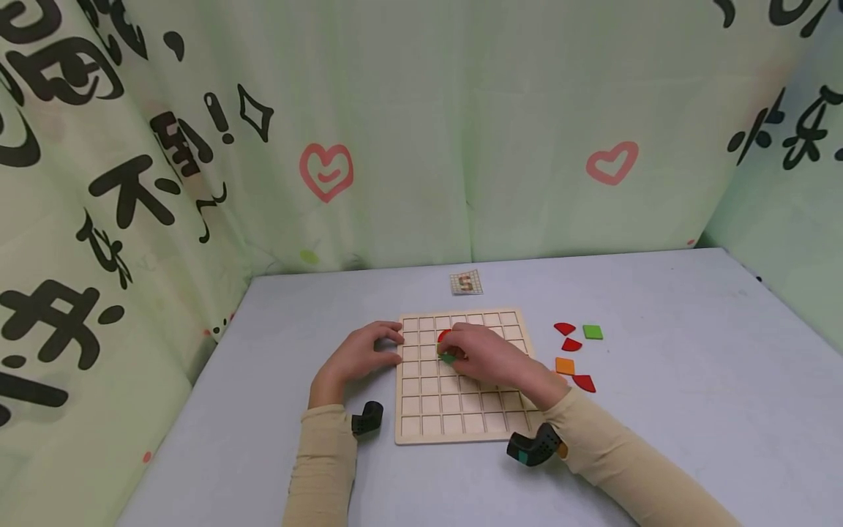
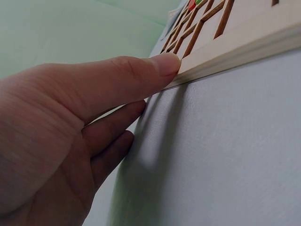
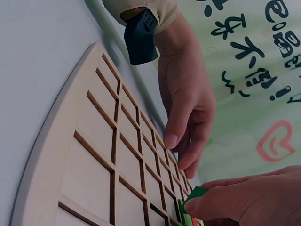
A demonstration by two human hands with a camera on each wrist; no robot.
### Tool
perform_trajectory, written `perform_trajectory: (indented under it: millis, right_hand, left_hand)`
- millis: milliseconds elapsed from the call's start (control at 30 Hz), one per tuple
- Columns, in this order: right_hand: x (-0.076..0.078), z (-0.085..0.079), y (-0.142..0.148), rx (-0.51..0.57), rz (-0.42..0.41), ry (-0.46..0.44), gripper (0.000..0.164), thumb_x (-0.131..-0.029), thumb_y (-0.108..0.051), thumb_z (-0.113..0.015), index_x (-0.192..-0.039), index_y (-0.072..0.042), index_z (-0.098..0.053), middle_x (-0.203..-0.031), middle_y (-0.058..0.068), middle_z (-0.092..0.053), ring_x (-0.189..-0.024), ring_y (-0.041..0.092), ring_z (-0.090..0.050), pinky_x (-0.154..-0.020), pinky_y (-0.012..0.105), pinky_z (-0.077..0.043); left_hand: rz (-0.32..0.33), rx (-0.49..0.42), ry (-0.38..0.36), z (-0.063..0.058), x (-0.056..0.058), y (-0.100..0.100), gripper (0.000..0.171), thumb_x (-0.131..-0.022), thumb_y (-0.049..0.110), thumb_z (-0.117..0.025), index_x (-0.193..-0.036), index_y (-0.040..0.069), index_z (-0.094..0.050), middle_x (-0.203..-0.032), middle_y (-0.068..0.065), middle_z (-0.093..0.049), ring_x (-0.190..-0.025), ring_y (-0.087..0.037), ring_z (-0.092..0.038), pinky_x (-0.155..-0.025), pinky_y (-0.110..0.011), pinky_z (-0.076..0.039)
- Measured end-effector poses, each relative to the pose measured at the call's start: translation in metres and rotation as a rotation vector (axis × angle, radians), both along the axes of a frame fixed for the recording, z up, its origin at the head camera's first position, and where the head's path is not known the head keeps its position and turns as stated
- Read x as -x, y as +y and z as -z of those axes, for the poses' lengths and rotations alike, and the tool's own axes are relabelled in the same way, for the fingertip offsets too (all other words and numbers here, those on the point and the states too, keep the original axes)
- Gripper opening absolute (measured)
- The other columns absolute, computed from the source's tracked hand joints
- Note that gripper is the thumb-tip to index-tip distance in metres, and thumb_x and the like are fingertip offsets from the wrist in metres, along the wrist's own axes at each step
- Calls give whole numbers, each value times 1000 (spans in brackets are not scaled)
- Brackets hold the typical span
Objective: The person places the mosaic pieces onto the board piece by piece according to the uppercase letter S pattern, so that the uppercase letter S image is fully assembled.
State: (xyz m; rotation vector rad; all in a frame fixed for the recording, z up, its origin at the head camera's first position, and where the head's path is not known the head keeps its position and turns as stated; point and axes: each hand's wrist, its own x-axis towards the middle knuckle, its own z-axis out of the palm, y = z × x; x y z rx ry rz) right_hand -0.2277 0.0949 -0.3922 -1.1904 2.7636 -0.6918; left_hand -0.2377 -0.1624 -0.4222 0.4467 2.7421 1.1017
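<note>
A square wooden grid board lies on the table. My left hand rests at its left edge, fingers loosely extended; in the left wrist view the thumb touches the board's side. Over the upper left cells, my right hand pinches a small green piece between thumb and fingers. Just beyond those fingertips a red piece shows on the board. Below the pinched piece in the right wrist view, another green piece sits in the grid. The right hand hides part of this area.
Right of the board lie several loose pieces: red wedges, a green square and an orange square. A small patterned card lies behind the board. A printed curtain hangs around the table.
</note>
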Motion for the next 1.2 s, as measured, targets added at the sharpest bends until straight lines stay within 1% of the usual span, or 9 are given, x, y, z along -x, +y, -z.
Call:
perform_trajectory:
  millis: [67,233,433,533,667,733,933,1200]
  right_hand:
    - [0,1,-2,-3,1,14,22,-86,4,-67,-105,-5,-72,-99,4,-66,-85,13,-57,-77,27,-53]
    - [0,5,-4,-37,-29,-2,19,-87,2,-69,-104,-5,-74,-98,4,-67,-86,15,-59,-79,29,-53]
    - [0,6,-3,-58,-68,-29,15,-87,-5,-73,-102,-7,-76,-96,2,-67,-89,14,-60,-79,27,-53]
    - [1,5,-3,-67,-56,-48,15,-87,-8,-74,-102,-8,-76,-96,1,-66,-87,13,-58,-78,26,-51]
    - [2,4,-3,-68,-30,-88,14,-87,-10,-75,-101,-8,-74,-93,0,-64,-82,13,-55,-73,23,-48]
    - [2,4,-3,-71,-20,-93,14,-88,-11,-75,-101,-7,-74,-91,0,-63,-79,13,-54,-71,22,-46]
    - [1,5,-3,-63,5,-52,8,-89,-10,-74,-96,-7,-74,-86,-1,-62,-76,10,-51,-69,22,-45]
    - [1,5,-4,-60,46,-44,9,-88,-14,-75,-93,-7,-72,-83,0,-59,-73,10,-48,-66,22,-43]
  left_hand:
    - [0,0,2,0,0,0,25,-88,12,-76,-112,8,-71,-146,-7,-56,-143,-29,-44,-120,-46,-34]
    - [-12,-6,-10,-1,-1,1,25,-88,11,-76,-113,8,-71,-147,-7,-56,-143,-29,-43,-120,-46,-34]
    - [-31,-8,-18,-1,-2,3,24,-88,10,-76,-112,8,-72,-146,-7,-56,-144,-29,-43,-120,-46,-34]
    - [-32,-9,-16,-1,-3,3,24,-88,10,-76,-112,8,-72,-146,-7,-56,-143,-29,-43,-120,-46,-35]
    - [-22,-14,-16,-1,-2,2,24,-88,10,-76,-112,8,-72,-146,-7,-56,-143,-29,-43,-120,-46,-34]
    - [-18,-12,-14,0,-2,2,24,-88,11,-76,-112,8,-71,-146,-7,-56,-143,-30,-43,-120,-46,-34]
    - [-14,-6,-7,0,-1,2,24,-88,11,-76,-111,8,-72,-146,-7,-56,-143,-30,-43,-121,-46,-34]
    - [-26,-5,-12,1,0,2,23,-88,11,-76,-110,9,-72,-146,-6,-56,-143,-29,-43,-121,-46,-34]
